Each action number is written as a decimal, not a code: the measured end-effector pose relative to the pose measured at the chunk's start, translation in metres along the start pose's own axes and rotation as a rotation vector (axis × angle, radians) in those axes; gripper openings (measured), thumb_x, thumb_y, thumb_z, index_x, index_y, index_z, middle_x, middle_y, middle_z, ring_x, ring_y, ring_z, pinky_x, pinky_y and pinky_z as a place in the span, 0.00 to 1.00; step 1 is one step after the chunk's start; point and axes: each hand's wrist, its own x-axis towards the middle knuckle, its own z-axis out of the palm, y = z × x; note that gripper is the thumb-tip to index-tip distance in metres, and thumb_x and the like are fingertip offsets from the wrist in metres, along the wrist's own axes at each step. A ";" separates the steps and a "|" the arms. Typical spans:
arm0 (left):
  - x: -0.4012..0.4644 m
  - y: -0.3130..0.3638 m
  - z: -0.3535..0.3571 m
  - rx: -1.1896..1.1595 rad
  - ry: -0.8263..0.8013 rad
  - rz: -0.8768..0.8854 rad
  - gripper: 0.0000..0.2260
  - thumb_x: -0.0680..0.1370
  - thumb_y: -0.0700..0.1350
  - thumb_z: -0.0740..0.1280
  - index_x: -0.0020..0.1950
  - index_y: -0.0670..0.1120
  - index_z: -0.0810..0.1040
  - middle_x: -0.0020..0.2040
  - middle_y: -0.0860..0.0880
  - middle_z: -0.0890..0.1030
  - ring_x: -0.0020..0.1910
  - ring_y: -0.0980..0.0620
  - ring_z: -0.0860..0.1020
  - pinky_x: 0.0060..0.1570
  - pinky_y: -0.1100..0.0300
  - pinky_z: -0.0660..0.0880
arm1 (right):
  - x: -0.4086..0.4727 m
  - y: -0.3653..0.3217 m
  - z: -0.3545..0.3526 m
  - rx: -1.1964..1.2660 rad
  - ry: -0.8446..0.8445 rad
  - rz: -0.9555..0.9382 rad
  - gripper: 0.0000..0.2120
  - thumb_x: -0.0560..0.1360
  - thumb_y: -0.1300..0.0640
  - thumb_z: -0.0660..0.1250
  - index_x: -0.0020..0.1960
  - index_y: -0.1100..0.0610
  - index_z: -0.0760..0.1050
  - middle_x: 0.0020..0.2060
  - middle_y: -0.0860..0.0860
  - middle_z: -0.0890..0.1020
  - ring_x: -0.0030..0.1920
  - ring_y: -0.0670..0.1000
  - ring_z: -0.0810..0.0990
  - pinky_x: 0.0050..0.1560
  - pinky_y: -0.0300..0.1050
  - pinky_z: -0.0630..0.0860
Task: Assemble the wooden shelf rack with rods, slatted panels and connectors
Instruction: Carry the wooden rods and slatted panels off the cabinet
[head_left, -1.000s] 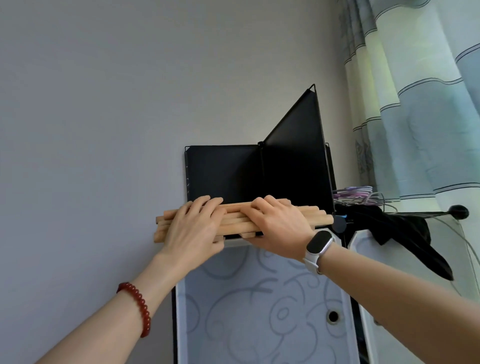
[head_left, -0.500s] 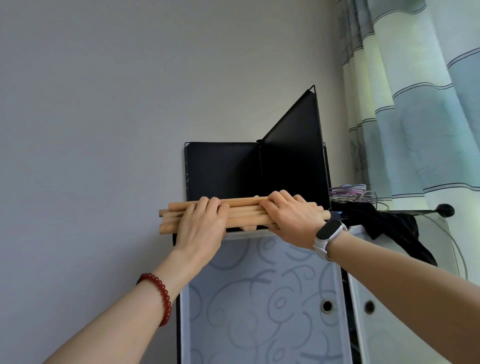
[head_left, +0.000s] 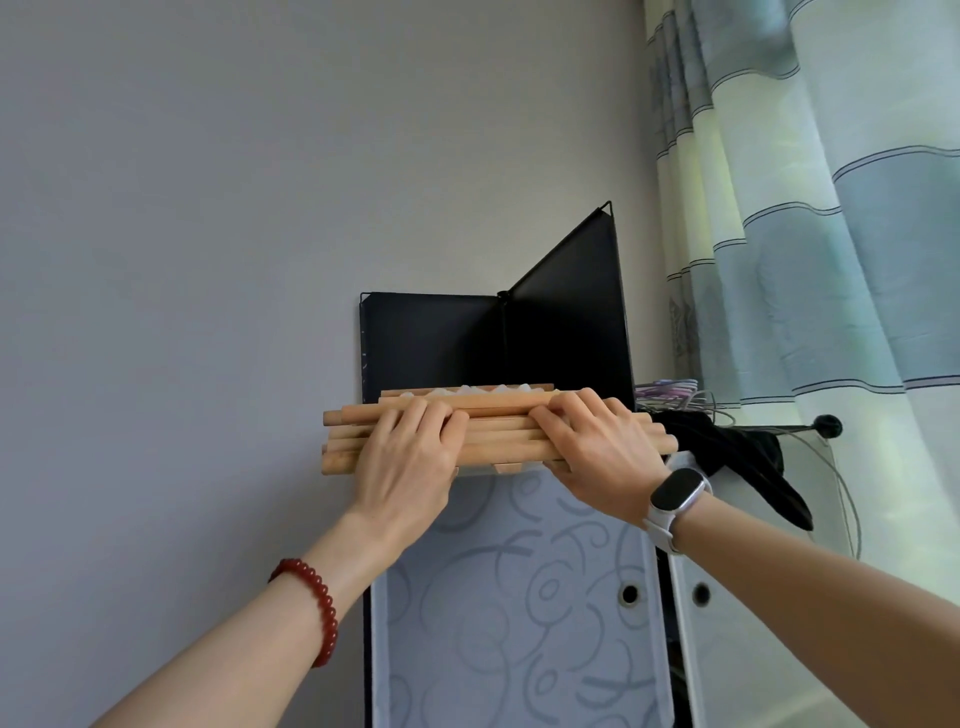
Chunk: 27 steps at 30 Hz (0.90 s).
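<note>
A plain grey wall (head_left: 218, 218) fills the left half of the frame. From the lower left a forearm with a red bead bracelet (head_left: 311, 608) rises toward the centre, and its left hand (head_left: 410, 462) grasps a bundle of wooden rods (head_left: 498, 434), fingers curled over the top of the stack. The rods lie level across the middle of the frame, at the top front edge of a cabinet with a swirl-patterned door (head_left: 519, 597). Behind the top rod small pale pieces (head_left: 467, 391) show, too hidden to name. Behind the bundle two black panels (head_left: 431, 338) stand upright, joined at a corner against the wall. The right hand (head_left: 597, 457), coming from the lower right with a smartwatch (head_left: 675, 496) on the wrist, grips the right part of the same bundle, fingers wrapped over the rods. Right of it a black cloth (head_left: 737, 457) drapes over a second cabinet, with hangers (head_left: 670, 392) behind. A striped curtain (head_left: 831, 208) hangs along the right edge.
</note>
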 end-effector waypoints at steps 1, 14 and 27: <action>-0.002 0.000 -0.004 -0.005 0.016 0.002 0.18 0.58 0.36 0.78 0.45 0.41 0.81 0.41 0.46 0.80 0.40 0.46 0.79 0.39 0.55 0.77 | -0.002 -0.003 -0.005 -0.008 0.011 0.002 0.23 0.58 0.56 0.79 0.51 0.61 0.80 0.42 0.56 0.80 0.39 0.58 0.79 0.34 0.49 0.76; -0.043 0.028 -0.074 -0.149 0.136 0.015 0.22 0.58 0.33 0.77 0.51 0.39 0.81 0.44 0.44 0.80 0.41 0.44 0.80 0.39 0.54 0.77 | -0.060 -0.036 -0.101 -0.153 0.055 0.050 0.24 0.58 0.57 0.79 0.52 0.62 0.80 0.42 0.57 0.80 0.39 0.59 0.79 0.35 0.48 0.76; -0.109 0.094 -0.199 -0.219 0.199 0.025 0.17 0.69 0.31 0.62 0.54 0.39 0.81 0.48 0.42 0.81 0.46 0.43 0.80 0.44 0.52 0.77 | -0.166 -0.080 -0.233 -0.200 0.079 0.090 0.23 0.60 0.61 0.75 0.55 0.61 0.80 0.46 0.57 0.81 0.42 0.59 0.80 0.39 0.49 0.75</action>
